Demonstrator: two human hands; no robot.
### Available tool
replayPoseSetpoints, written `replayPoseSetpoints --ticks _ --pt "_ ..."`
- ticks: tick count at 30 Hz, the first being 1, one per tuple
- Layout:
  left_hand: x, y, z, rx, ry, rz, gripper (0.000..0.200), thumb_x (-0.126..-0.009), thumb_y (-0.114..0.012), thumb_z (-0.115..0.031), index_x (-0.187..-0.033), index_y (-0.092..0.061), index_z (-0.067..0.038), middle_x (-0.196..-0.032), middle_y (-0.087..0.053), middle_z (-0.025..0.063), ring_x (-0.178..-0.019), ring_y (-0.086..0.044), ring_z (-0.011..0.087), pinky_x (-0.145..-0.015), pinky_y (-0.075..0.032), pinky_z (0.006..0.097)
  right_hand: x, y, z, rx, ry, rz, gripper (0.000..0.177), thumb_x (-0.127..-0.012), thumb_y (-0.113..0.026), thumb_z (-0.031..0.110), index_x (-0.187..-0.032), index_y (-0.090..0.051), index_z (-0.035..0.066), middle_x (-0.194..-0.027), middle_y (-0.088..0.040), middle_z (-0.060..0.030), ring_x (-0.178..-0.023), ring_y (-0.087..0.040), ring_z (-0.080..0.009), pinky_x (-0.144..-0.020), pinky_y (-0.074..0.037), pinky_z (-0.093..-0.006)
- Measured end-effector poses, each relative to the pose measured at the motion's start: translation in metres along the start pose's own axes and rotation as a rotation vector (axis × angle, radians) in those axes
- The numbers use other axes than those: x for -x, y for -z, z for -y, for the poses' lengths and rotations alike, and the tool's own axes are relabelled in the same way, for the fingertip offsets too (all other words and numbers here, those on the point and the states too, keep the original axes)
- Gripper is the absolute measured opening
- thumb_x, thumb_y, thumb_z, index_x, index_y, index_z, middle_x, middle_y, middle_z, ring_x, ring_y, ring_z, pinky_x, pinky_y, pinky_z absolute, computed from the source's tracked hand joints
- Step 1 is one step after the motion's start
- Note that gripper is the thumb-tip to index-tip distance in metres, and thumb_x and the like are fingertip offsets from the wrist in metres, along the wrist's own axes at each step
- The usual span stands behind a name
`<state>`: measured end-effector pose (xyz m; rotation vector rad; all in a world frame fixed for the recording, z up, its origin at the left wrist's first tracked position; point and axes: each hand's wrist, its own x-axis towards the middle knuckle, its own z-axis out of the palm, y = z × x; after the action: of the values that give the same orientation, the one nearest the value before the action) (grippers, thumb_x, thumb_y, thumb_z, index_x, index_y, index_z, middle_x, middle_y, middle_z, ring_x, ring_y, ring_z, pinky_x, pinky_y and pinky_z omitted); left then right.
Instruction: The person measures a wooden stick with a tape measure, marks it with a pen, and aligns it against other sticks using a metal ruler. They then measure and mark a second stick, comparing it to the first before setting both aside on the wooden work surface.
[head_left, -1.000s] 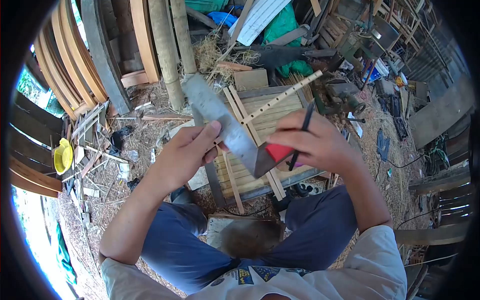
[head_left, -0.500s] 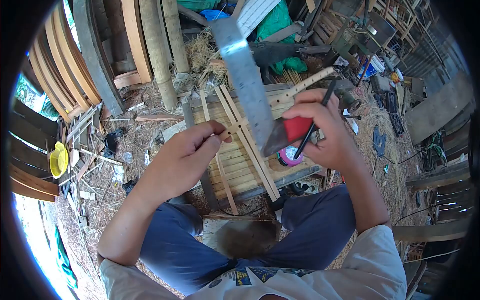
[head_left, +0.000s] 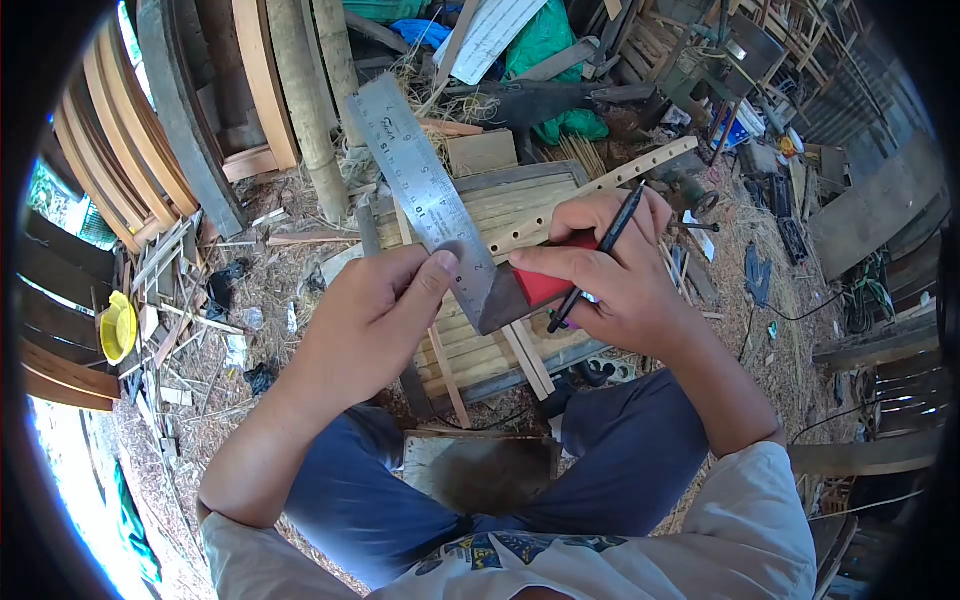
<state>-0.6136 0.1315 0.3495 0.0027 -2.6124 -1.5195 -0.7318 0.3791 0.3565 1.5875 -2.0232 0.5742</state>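
A try square with a metal ruler blade [head_left: 415, 170] and a dark handle with a red part [head_left: 545, 285] is held above the worktop, its blade slanting to the upper left. My left hand [head_left: 365, 310] is closed, its thumb pressing the blade near the handle. Behind the blade passes a wooden strip with drilled holes [head_left: 600, 185]; its left end is hidden near my left fingers. My right hand [head_left: 620, 270] is closed round the handle, with a black pen [head_left: 622, 220] between its fingers. Below, thin wooden strips [head_left: 528, 360] lie on the slatted bamboo top [head_left: 470, 365].
A wooden block [head_left: 480, 470] stands between my knees. At the left sits a yellow basin [head_left: 118, 328] among wood scraps. Bamboo poles [head_left: 305, 100] and curved boards [head_left: 190, 110] stand at the back left. Green plastic sheeting [head_left: 545, 45] lies behind the worktop.
The try square has swung and moved left, so its blade now crosses over the drilled strip. My left thumb has come onto the blade. The strip's far end has shifted slightly right.
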Motion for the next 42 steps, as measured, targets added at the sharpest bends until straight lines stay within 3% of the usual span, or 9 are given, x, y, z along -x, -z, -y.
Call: replayPoseSetpoints --ticks 5,10,14,26,29,35,42 --pt "0.001 0.001 -0.010 -0.037 0.032 -0.006 0.043 -0.107 -0.059 -0.031 -0.083 -0.067 0.004 -0.058 -0.054 0.0156 -0.052 -0.054 0.0243 -0.055 -0.043 0.0396 0.002 0.002 0.008 0.057 -0.015 0.002 0.060 -0.062 -0.078 0.003 -0.115 -0.076 0.032 -0.112 -0.060 0.0070 -0.098 -0.050 -0.0212 -0.087 -0.029 -0.0444" --pt "0.006 0.001 -0.019 -0.080 0.003 -0.016 0.036 -0.104 -0.065 -0.029 -0.089 -0.071 0.003 -0.061 -0.059 0.0181 -0.053 -0.057 0.0271 -0.054 -0.044 0.0394 0.001 0.000 0.008 0.118 0.034 -0.090 0.051 -0.066 -0.081 0.012 -0.111 -0.076 0.034 -0.105 -0.060 0.0102 -0.092 -0.049 -0.0193 -0.083 -0.029 -0.0436" --pt "0.010 0.000 -0.019 -0.103 -0.002 -0.037 0.035 -0.103 -0.066 -0.029 -0.090 -0.072 0.003 -0.061 -0.059 0.0193 -0.051 -0.055 0.0291 -0.053 -0.043 0.0392 0.002 0.008 0.011 0.139 0.060 -0.054 0.056 -0.063 -0.082 0.010 -0.115 -0.077 0.029 -0.107 -0.059 0.0050 -0.099 -0.059 -0.0217 -0.090 -0.030 -0.0444" --pt "0.014 -0.002 -0.015 -0.073 0.009 -0.023 0.035 -0.104 -0.066 -0.029 -0.088 -0.072 0.003 -0.058 -0.055 0.0177 -0.048 -0.050 0.0235 -0.051 -0.040 0.0379 0.004 0.008 0.015 0.093 0.054 -0.050 0.055 -0.060 -0.082 0.013 -0.113 -0.078 0.028 -0.102 -0.057 0.0034 -0.099 -0.057 -0.0247 -0.091 -0.031 -0.0459" --pt "0.015 -0.003 -0.017 -0.070 0.008 -0.030 0.035 -0.103 -0.067 -0.029 -0.088 -0.073 0.002 -0.058 -0.055 0.0174 -0.049 -0.051 0.0236 -0.051 -0.041 0.0382 0.004 0.008 0.015 0.045 0.034 -0.053 0.056 -0.058 -0.082 0.013 -0.112 -0.078 0.027 -0.105 -0.060 0.0026 -0.102 -0.058 -0.0267 -0.094 -0.032 -0.0478" --pt "0.017 -0.005 -0.017 -0.075 -0.021 -0.036 0.034 -0.102 -0.069 -0.029 -0.088 -0.073 0.002 -0.060 -0.058 0.0171 -0.050 -0.054 0.0246 -0.051 -0.042 0.0384 -0.005 0.017 0.015 0.025 0.044 -0.034 0.051 -0.061 -0.082 0.009 -0.108 -0.076 0.026 -0.129 -0.068 -0.0007 -0.123 -0.062 -0.0280 -0.110 -0.028 -0.0512" --pt "0.018 -0.007 -0.020 -0.072 0.036 -0.025 0.033 -0.101 -0.070 -0.030 -0.088 -0.073 0.001 -0.061 -0.059 0.0165 -0.050 -0.055 0.0275 -0.052 -0.043 0.0374 -0.001 0.014 0.013 -0.072 0.017 0.028 0.048 -0.065 -0.082 0.005 -0.108 -0.073 0.025 -0.127 -0.072 0.0022 -0.121 -0.066 -0.0251 -0.113 -0.024 -0.0528"
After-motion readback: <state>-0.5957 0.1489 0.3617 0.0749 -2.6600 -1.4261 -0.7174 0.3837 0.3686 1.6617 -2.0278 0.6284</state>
